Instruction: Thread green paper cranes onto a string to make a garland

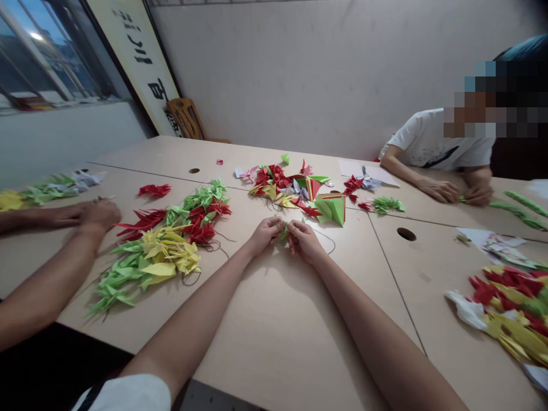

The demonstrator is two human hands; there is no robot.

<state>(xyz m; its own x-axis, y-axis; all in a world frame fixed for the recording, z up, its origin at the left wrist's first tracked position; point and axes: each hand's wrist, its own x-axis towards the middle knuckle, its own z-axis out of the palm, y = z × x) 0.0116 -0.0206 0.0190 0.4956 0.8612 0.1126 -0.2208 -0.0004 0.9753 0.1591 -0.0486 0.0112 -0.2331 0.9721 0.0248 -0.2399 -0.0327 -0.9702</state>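
Observation:
My left hand (266, 235) and my right hand (305, 238) meet over the middle of the table, fingers pinched on a small green folded paper piece (283, 230). Fingers cover much of it, so its exact shape is unclear. A thin dark cord (333, 242) curves out on the table beside my right hand. Just beyond my hands lie a green folded paper stack (331, 209) with red edges and a mixed heap of red folded paper pieces (274, 178), with yellow and pale ones among them. Left of my left hand is a cluster of yellow paper cranes (169, 248) with green and red ones.
A co-worker's arms (64, 257) rest on the table at left. Across at right, another person's hands (475, 188) handle a green strand. More coloured folded paper (509, 302) lies at the right edge. The table (274, 342) has cable holes (406, 234). A wooden chair (186, 117) stands behind.

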